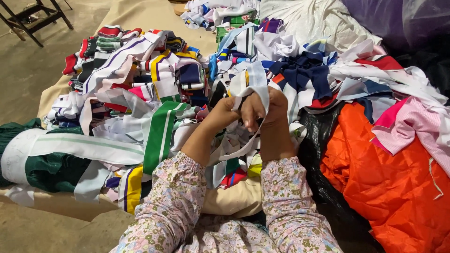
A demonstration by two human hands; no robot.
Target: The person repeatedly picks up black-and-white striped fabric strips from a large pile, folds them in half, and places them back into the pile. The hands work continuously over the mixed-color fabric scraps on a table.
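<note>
Strip: a white band [257, 79], held raised above the scrap pile [154, 89].
Hands: left hand [226, 112] and right hand [267, 108] are clamped on the strip.
Around: orange cloth [379, 173] at right; green-striped band [161, 133] at left.

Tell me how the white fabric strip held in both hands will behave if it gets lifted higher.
Likely floppy: the white strip droops over the left hand and right hand and loops down below the wrists. Probably light, since it hangs thin and flat. Its trailing end may snag, as it runs into the tangled pile of strips.
</note>
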